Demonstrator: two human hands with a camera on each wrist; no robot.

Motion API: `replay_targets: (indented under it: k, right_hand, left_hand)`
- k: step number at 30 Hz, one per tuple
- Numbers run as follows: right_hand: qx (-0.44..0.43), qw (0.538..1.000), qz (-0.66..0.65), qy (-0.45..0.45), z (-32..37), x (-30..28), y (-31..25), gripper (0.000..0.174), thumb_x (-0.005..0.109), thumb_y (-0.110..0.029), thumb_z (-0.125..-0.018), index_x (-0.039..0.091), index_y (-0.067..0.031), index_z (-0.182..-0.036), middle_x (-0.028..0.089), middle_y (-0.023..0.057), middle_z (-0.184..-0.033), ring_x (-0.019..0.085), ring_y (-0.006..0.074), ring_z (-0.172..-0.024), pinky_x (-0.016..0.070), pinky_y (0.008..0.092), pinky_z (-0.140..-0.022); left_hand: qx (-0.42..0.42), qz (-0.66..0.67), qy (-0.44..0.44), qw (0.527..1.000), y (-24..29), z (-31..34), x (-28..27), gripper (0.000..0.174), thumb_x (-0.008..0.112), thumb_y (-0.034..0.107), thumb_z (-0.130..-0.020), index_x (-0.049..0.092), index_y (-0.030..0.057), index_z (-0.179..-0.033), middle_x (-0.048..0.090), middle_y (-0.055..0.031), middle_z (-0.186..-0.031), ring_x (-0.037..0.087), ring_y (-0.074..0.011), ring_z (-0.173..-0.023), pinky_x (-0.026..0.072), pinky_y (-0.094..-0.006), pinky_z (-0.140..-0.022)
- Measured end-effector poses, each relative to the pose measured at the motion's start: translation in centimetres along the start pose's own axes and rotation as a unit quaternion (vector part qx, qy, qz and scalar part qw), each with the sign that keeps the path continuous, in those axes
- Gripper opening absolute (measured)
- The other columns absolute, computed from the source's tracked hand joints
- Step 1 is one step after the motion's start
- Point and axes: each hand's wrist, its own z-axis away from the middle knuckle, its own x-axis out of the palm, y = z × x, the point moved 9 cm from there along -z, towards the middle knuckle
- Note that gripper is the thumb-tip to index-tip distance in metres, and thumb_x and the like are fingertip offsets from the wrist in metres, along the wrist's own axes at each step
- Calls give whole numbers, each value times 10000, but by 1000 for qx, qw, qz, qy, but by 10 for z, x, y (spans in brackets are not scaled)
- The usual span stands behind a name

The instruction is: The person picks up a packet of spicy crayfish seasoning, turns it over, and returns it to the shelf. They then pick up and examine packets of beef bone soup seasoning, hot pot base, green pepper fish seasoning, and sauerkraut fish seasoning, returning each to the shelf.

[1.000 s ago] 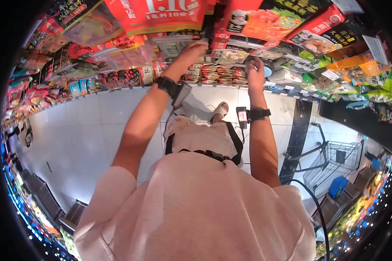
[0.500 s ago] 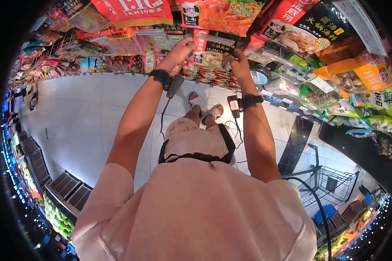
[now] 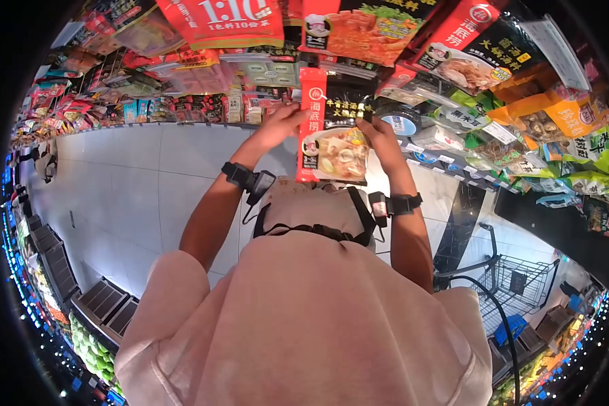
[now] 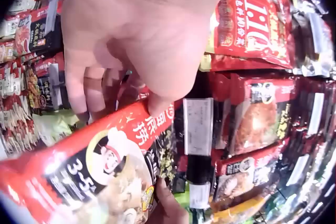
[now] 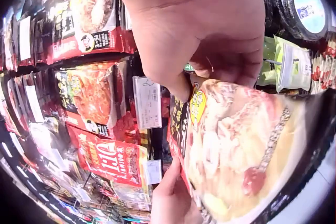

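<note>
- The packet [image 3: 338, 145] is moving out past the shelf's edge [image 3: 461, 178], toward the person.
- Left hand [image 3: 279, 126] and right hand [image 3: 384, 140] are pinching its opposite side edges, keeping it between them.

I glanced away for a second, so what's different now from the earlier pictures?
The left hand and right hand have drawn back toward the person with a red-and-black packet, gripping its side edges. A second ago, they were reaching in among the display packets. The red 1:10 bag and shopping cart stayed put.
</note>
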Motion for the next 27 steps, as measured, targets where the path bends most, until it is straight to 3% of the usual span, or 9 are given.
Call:
replay_targets:
  k: [2, 5, 6, 9, 11, 12, 16, 21, 27]
  right_hand:
    - [30, 999, -24, -4, 10, 3, 0, 256, 622, -270, -895, 659, -23, -950, 592, -37, -762, 485, 59, -677, 366, 238, -570]
    - [57, 995, 80, -33, 35, 6, -21, 313, 631, -336, -880, 636, -52, -1011, 591, -49, -798, 464, 50, -654, 336, 227, -540]
    - [59, 995, 79, -32, 42, 7, -25, 313, 631, -336, -880, 636, -52, -1011, 591, -49, -798, 464, 50, -654, 336, 227, -540]
    - [94, 992, 75, -43, 60, 12, -18, 328, 630, -311, -888, 618, -35, -1064, 622, -19, -875, 519, 69, -741, 398, 225, -627]
    - [38, 999, -19, -31, 66, 22, -27, 336, 629, -274, -899, 608, -12, -1108, 648, 29, -979, 559, 101, -891, 432, 242, -783]
    - [67, 997, 10, -22, 74, 19, -25, 353, 630, -240, -905, 595, 5, -1157, 647, 59, -1079, 555, 126, -1009, 410, 272, -909]
    - [34, 992, 9, -123, 91, 40, -30, 408, 658, -175, -884, 560, 10, -1234, 638, 53, -1128, 551, 129, -1057, 404, 279, -965]
    - [50, 989, -49, -127, 94, 52, -13, 406, 673, -89, -855, 553, 29, -1224, 633, 75, -1150, 591, 122, -1004, 473, 282, -885]
    - [63, 988, -16, -141, 95, 60, -20, 395, 639, -52, -880, 534, 26, -1253, 625, 65, -1169, 579, 131, -1037, 458, 293, -937]
  left_hand:
    - [-13, 13, -18, 1000, 3, 14, 3, 316, 575, 307, -947, 613, 31, -1096, 650, -2, -918, 594, -73, -789, 497, -261, -714]
    - [-32, 5, -28, 999, 27, 39, 17, 346, 548, 312, -969, 600, 19, -1146, 631, 16, -930, 566, -51, -841, 472, -239, -735]
    - [11, -14, -34, 999, 36, 43, 20, 348, 546, 309, -969, 602, 15, -1145, 630, 19, -936, 563, -47, -847, 466, -234, -747]
    - [31, -41, -65, 997, 38, 51, 21, 355, 544, 288, -967, 596, -1, -1168, 634, 7, -995, 558, -47, -888, 448, -223, -785]
    - [51, -43, -71, 995, 44, 58, 23, 362, 542, 264, -968, 580, -8, -1204, 633, -9, -1037, 552, -57, -920, 449, -232, -798]
    - [99, -47, -59, 992, 53, 62, 24, 352, 553, 258, -959, 583, -16, -1178, 627, 14, -900, 509, -36, -766, 435, -228, -665]
    - [68, -66, -96, 991, 45, 62, 21, 361, 561, 266, -954, 581, -11, -1184, 633, 4, -929, 529, -46, -817, 455, -243, -725]
    - [65, -69, -123, 988, 41, 64, 26, 350, 599, 263, -935, 585, -3, -1163, 632, -10, -973, 551, -71, -900, 464, -252, -802]
    - [34, -81, -151, 985, 39, 74, 33, 351, 652, 262, -903, 588, 5, -1135, 625, -14, -997, 542, -74, -894, 464, -269, -794]
